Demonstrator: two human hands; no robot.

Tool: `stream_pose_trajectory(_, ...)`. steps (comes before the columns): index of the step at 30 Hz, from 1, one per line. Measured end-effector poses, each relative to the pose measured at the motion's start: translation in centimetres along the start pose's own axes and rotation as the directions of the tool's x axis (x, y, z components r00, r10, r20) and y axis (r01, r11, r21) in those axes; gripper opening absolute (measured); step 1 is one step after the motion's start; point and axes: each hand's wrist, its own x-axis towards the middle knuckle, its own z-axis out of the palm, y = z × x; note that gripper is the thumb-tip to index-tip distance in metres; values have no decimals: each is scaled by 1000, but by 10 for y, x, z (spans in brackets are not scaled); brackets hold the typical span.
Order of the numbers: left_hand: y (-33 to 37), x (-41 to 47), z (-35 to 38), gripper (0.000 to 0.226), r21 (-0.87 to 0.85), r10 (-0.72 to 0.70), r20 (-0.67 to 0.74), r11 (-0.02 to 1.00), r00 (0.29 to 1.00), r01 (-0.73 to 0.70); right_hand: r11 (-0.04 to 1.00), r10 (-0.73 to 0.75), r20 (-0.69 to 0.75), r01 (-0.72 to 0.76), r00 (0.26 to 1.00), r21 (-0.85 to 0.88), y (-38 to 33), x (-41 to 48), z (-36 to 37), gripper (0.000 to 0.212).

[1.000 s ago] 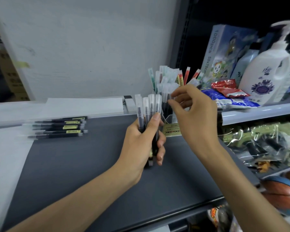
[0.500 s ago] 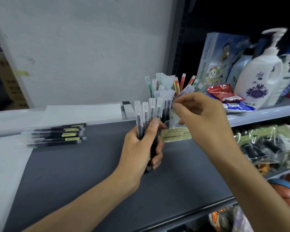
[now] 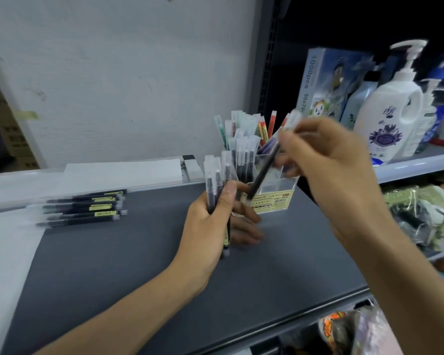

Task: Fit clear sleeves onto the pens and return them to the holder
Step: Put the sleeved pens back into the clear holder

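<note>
- A grey tabletop (image 3: 113, 278) runs under a white wall (image 3: 113, 73). A metal shelf (image 3: 415, 162) at right carries a pump bottle (image 3: 392, 108) and a puzzle box (image 3: 328, 83).
- The clear holder (image 3: 280, 190) stands at the tabletop's far edge, crowded with sleeved pens. A row (image 3: 82, 208) of pens lies far left.
- The left hand (image 3: 210, 226) curls round an upright bunch (image 3: 217, 185) of sleeved pens, just before the holder.
- The right hand (image 3: 331, 162) grips one pen (image 3: 264, 167), slanted across the holder.
- Motion smears the right hand's fingers. The holder's label is unreadable.
</note>
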Motion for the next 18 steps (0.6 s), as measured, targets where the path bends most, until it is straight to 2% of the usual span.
stream_pose_trajectory(3,-1,3,-5,33,15,2,-67,1000,998,-1,984,-176,-162,174,971,-23,-7,5,-10,3)
stream_pose_trajectory(6,-4,5,-8,34,57,8,-102,998,995,-2,959,-282,-206,267,937,-96,-8,10,-13,9)
stream_pose_trajectory(18,-4,7,-9,35,-21,-6,-100,1000,995,4,961,-197,-85,175,977,-213,29,21,17,10)
